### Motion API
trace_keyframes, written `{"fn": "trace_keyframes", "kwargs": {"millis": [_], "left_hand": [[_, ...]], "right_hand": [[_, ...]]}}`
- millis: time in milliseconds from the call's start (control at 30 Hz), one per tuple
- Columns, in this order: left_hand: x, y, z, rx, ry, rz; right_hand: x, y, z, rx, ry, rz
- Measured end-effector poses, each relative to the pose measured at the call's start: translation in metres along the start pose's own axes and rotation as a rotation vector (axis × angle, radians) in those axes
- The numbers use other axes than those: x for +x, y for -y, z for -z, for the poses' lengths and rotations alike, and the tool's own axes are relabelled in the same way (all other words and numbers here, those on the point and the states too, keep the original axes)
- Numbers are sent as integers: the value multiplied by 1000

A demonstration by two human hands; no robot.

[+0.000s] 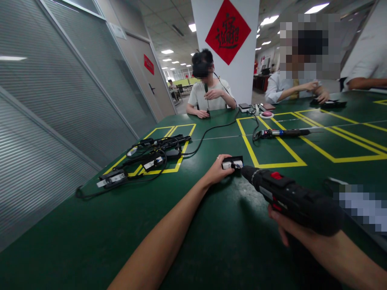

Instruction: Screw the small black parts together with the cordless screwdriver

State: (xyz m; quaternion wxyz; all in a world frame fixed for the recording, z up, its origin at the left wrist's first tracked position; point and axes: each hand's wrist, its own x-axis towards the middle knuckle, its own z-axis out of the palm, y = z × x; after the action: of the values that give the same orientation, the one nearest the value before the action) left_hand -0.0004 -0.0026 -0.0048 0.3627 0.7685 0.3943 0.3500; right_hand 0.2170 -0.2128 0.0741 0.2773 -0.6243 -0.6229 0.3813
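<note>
My left hand (pixel 220 170) grips a small black-and-white boxy part (pixel 237 164) on the green tabletop, with the thumb in front and the fingers behind it. My right hand (pixel 286 225) is wrapped round the handle of a black cordless drill (pixel 287 195) with red accents. The drill points left and away from me. Its chuck is right beside the part, and the tip seems to reach the part's near face; whether the bit touches a screw is too small to tell. The drill body covers some of my right fingers.
Black adapters with coiled cables (pixel 157 155) lie at the left inside yellow tape outlines. An electric screwdriver (pixel 281 133) with a cord rests at the right. A pink object on a white dish (pixel 267 114) stands farther back. Across the green table (pixel 193 225) sit other people at work.
</note>
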Motion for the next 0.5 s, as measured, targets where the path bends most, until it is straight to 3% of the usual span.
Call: {"fn": "trace_keyframes", "kwargs": {"millis": [500], "left_hand": [[0, 2, -1, -3, 5, 0]], "right_hand": [[3, -4, -2, 22, 31, -10]]}}
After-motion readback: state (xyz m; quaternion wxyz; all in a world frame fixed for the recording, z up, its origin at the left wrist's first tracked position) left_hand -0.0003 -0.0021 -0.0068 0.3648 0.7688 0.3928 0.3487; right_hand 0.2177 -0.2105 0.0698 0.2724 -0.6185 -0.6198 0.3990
